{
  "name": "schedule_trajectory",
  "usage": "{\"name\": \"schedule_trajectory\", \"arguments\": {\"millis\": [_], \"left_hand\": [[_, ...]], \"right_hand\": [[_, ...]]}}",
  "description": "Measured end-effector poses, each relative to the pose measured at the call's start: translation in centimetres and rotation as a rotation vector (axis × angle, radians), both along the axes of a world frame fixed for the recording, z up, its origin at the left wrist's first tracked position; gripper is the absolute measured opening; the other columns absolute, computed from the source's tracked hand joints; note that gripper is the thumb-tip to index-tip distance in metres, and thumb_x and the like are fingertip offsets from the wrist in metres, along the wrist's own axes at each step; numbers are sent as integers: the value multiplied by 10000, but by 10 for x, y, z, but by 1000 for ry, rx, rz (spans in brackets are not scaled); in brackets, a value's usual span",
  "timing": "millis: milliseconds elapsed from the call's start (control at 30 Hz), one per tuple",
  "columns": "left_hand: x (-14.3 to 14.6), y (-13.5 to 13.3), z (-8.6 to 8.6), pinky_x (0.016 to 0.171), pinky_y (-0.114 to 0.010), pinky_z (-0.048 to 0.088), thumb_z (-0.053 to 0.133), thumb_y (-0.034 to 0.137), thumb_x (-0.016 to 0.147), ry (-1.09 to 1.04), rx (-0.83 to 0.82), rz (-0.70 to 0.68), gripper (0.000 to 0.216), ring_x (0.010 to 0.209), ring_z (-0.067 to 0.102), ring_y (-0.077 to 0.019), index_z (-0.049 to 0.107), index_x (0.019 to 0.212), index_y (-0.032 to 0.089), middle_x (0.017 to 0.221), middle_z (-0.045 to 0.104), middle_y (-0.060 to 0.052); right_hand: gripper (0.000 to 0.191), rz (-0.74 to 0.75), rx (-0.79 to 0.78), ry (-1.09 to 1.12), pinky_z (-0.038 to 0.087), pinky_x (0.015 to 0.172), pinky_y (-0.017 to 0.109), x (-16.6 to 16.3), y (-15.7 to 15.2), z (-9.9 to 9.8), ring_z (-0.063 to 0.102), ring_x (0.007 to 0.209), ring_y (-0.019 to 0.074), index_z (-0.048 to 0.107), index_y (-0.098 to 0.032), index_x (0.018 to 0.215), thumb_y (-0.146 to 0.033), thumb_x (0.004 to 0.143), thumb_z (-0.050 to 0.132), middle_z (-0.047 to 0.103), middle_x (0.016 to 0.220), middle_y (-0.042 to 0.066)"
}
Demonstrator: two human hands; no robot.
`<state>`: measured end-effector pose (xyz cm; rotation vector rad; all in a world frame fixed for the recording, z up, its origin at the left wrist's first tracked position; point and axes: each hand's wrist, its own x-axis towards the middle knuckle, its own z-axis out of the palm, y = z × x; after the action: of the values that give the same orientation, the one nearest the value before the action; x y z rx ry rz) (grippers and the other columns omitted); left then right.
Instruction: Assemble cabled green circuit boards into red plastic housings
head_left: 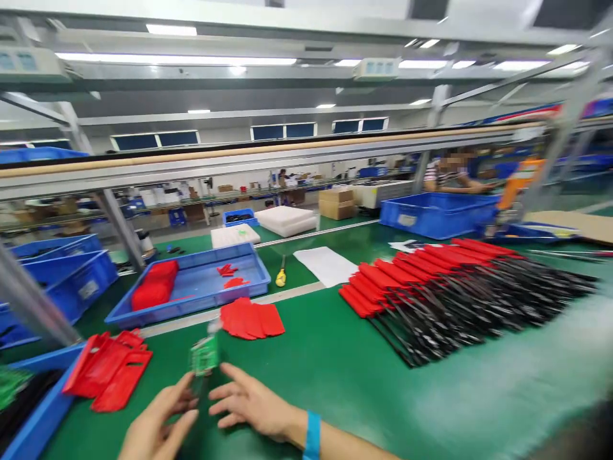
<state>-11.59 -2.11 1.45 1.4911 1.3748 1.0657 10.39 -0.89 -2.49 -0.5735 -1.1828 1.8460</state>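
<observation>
Green circuit board (205,356) at the lower left of the frame
The person's left hand (160,415) pinches its lower end above the counter (311,364); the right hand (253,402), fingers apart, hovers just beside it.

One left hand (156,421), one right hand (261,406), one green circuit board (205,356), one blue wristband (313,436), one yellow-handled screwdriver (281,276), one orange tool (520,182), numerous red-ended black parts (445,297), overlapped beyond exact counting.

On the green table (306,390), red covers (112,370) lie before the blue tray (191,305); rightward of it, a screwdriver (281,277), paper (326,265) and black cables (460,310).
</observation>
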Motion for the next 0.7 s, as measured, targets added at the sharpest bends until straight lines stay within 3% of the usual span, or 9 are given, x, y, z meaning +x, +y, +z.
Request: {"name": "schedule_trajectory", "arguments": {"millis": [67,100,167,233,333,467,600,667,700], "left_hand": [[28,-3,11,839,-362,502,594,414,754,171,90,-187,460,1053,581,-279,581,1202,309,1172,611,-76],[33,3,13,907,-373,463,531,399,805,283,155,-196,462,1110,546,-272,535,1255,298,1229,577,-85],[25,24,8,1024,-431,336,496,359,824,558,243,-33,520,1213,459,-294,467,1321,210,1322,496,-143],[0,47,-4,1044,-532,232,543,341,792,868,185,208,644,1312,294,-384,394,1353,65,1396,361,-263],[-40,71,-22,1001,-639,150,557,359,788,1101,100,462,650,1324,186,-467,411,1317,12,1398,299,-331],[-61,77,-33,1001,-583,213,483,228,823,1106,105,483,450,1251,358,-409,498,1235,46,1256,483,-289],[-52,71,-24,892,-483,381,511,193,777,1052,134,496,640,1037,540,-349,316,1362,23,1160,496,-259],[-37,70,-14,853,-435,417,580,220,727,859,160,524,780,995,557,-315,230,1406,62,1206,448,-231],[-27,70,-8,859,-415,418,632,224,685,637,156,518,824,998,555,-297,248,1404,98,1215,445,-202]], "right_hand": [[543,1,-35,175,458,854,389,6,-6,13,613,928,192,542,-189,1160,-501,739,683,610,1088,101],[439,-28,-95,231,459,851,390,10,-6,19,617,899,185,582,-164,1063,-505,790,628,623,1061,106],[332,-74,-209,251,481,800,357,20,-3,27,610,765,148,607,-140,909,-464,842,585,659,947,99],[290,-89,-285,258,497,689,293,28,4,30,564,663,118,612,-145,857,-433,857,577,666,859,75],[276,-70,-332,288,459,533,223,37,14,31,472,563,93,628,-168,833,-440,849,583,657,801,51],[264,-94,-339,306,415,451,192,46,19,40,410,535,92,644,-188,832,-450,794,639,654,808,51],[351,-168,-281,219,360,395,172,55,18,59,371,545,102,643,-203,940,-524,817,569,631,823,48],[422,-188,-211,129,351,394,182,57,17,67,376,566,112,632,-212,1009,-574,841,494,606,815,39],[451,-197,-158,61,359,405,192,58,17,69,381,570,116,628,-210,1034,-587,852,459,588,790,33]]}}
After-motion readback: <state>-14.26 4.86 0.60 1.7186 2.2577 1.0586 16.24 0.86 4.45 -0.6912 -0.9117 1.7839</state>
